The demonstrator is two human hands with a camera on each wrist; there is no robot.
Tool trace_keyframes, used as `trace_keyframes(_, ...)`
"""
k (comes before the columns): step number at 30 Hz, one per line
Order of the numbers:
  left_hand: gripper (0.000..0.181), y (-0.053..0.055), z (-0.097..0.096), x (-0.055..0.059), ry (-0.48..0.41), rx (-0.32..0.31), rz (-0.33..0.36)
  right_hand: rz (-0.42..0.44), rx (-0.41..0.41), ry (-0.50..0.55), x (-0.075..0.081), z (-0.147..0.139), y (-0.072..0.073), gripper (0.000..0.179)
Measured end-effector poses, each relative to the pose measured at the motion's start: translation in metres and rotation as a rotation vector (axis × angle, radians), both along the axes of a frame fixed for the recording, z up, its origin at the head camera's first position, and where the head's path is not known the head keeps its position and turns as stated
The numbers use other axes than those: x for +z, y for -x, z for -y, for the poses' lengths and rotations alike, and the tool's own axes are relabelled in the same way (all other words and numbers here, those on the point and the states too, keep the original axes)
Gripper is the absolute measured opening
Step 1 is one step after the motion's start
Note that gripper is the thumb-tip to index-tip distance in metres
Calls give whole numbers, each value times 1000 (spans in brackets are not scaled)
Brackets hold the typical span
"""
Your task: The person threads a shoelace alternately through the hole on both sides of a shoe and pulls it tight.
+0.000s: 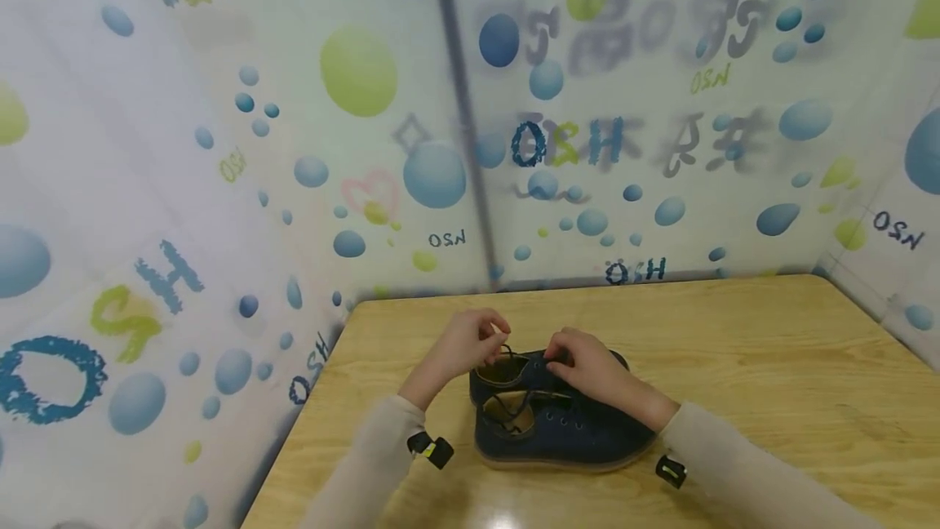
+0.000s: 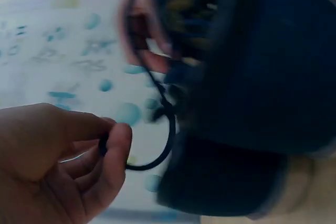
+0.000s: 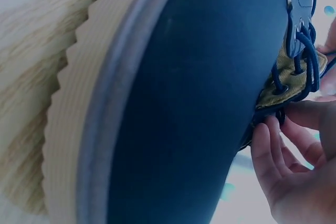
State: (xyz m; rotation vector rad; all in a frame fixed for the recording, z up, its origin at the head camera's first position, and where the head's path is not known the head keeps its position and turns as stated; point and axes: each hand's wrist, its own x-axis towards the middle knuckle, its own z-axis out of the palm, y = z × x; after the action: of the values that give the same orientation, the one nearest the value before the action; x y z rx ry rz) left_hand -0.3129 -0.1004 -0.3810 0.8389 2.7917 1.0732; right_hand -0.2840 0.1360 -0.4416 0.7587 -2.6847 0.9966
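Two navy shoes lie side by side on the wooden table, toes to the right: the near shoe [image 1: 587,437] and the far shoe [image 1: 539,367]. Over the far shoe's heel opening, my left hand [image 1: 470,343] pinches a dark shoelace [image 2: 172,136] between thumb and forefinger; the lace curves back to the shoe in the left wrist view. My right hand [image 1: 591,367] is at the far shoe's lacing. In the right wrist view, its thumb and fingertips [image 3: 270,129] pinch a short bit of dark lace beside the tan tongue [image 3: 289,80].
The light wooden table [image 1: 771,398] extends to the right of the shoes. Behind it hangs a white curtain [image 1: 646,219] with blue and green drops, and another stretch runs along the left side. A black strap device [image 1: 433,449] sits on each wrist.
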Motion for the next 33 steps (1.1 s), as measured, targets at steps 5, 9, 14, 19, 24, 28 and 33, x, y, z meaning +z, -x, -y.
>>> trace_keyframes(5, 11, 1, -6, -20, 398, -81, -143, 12, 7, 14, -1, 0, -1, 4)
trace_keyframes(9, 18, 0, -9, -20, 495, -148, -124, 19, 6, 17, -1, 1, -1, 5)
trace_keyframes(14, 25, 4, -7, -18, 525, -238, -50, 37, 6, 16, 0, 1, -1, 5)
trace_keyframes(19, 22, 8, -5, -17, 447, -287, 49, 39, 1, 18, -1, 0, 1, 6)
trace_keyframes(24, 15, 6, -5, -13, 217, -129, -40, 31, 7, 23, -2, 1, 2, 4)
trace_keyframes(28, 17, 5, -7, -7, -6, -40, -76, 18, 11, 31, -3, 1, 2, 3)
trace_keyframes(33, 16, 4, -8, -4, 64, -57, -59, 28, 4, 28, -4, 1, 2, 4)
